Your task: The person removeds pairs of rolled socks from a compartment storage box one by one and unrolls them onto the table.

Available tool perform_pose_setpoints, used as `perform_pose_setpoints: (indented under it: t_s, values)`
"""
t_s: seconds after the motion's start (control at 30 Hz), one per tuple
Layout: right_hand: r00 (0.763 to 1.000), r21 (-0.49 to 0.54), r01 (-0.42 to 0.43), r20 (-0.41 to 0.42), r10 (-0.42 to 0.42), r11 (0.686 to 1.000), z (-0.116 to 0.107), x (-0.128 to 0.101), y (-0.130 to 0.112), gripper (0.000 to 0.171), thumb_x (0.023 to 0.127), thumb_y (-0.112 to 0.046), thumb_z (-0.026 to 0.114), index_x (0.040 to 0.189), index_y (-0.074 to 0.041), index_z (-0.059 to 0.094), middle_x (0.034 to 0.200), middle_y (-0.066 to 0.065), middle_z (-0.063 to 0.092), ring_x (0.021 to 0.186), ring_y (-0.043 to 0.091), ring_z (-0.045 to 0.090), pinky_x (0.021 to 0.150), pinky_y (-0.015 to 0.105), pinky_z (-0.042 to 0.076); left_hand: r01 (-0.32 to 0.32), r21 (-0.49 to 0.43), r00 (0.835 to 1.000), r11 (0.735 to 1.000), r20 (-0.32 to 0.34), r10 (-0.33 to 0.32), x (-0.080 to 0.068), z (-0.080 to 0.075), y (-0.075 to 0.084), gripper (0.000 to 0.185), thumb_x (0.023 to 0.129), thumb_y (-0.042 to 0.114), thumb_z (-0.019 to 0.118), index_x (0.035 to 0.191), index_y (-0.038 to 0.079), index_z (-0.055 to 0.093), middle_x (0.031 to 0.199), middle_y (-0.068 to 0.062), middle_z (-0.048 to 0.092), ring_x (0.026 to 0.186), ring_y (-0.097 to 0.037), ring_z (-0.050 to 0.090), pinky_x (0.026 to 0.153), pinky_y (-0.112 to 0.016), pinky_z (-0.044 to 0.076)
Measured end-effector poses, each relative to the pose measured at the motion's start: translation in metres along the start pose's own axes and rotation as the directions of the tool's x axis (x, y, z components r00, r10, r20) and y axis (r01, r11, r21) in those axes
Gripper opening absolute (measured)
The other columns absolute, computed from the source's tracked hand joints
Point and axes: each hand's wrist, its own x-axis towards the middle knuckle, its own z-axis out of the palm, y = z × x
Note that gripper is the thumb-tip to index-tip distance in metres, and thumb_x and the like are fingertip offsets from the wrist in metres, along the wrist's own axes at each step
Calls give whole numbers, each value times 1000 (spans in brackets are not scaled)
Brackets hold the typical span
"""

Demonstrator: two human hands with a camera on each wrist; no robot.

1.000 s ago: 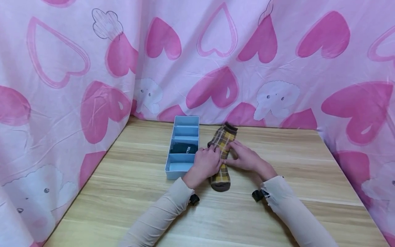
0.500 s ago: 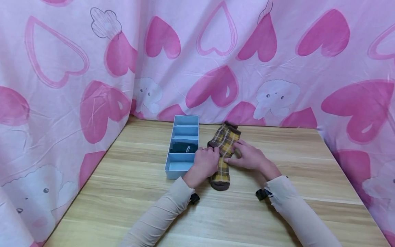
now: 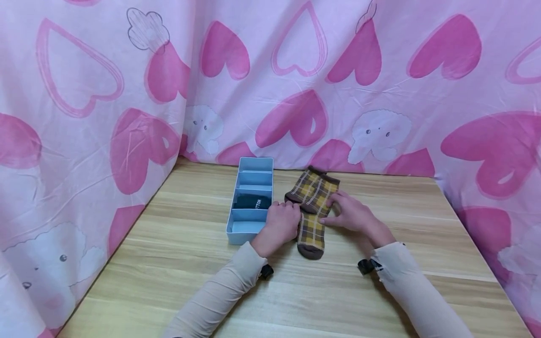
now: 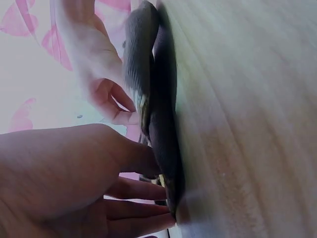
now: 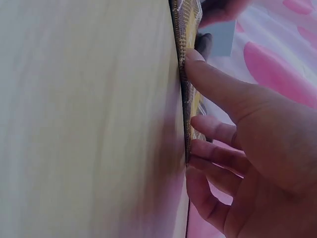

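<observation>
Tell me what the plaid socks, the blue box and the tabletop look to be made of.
Plaid socks: probably knitted fabric, matte; stitches show up close.
Blue box: likely moulded plastic, smooth, with thin, even walls.
Tabletop: wood or wood-look laminate, faintly glossy; the grain streaks leave it open.

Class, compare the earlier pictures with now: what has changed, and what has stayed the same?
The right hand and the upper plaid sock moved to the right, uncovering more of the lower plaid sock; the brown toe end shifted right too. No fresh hold or release shows. The left hand, blue divided box and dark lettered cloth inside it stayed put.
</observation>
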Motion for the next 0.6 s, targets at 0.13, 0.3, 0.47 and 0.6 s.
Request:
perform_pose_setpoints:
  t_s: [0.13,0.3,0.47,0.6]
  values:
    - [1000,37,11,17,-11,999,-4,-2,11,71,84,-55,91,137,-14,68,148,16,58,135,45,60,111,71,48,-7,12,1000,1000,10,7,0,0,1,57,96,47,76,144,21,61,128,-8,73,113,-23,72,95,-40,54]
    - [999,44,25,34,-27,999,-9,-2,23,78,87,-52,89,148,-10,64,159,24,48,145,52,50,118,76,39,-11,-1,1000,1000,-22,11,-1,1,1,41,101,44,69,140,31,65,122,-7,74,108,-25,73,93,-42,55]
    - [998,48,23,59,-26,999,-13,-2,28,80,88,-52,88,151,-9,62,162,27,44,148,55,45,121,77,32,-14,-27,997,1000,-75,12,-3,2,1,36,106,53,61,132,29,71,117,-7,75,106,-25,74,94,-44,55]
    - [996,58,37,77,-42,998,-15,1,30,79,90,-47,87,153,-8,60,165,29,40,150,57,41,123,77,29,-3,-30,998,1000,-68,1,-4,2,1,39,106,56,60,133,30,70,119,-9,74,110,-27,72,96,-44,55]
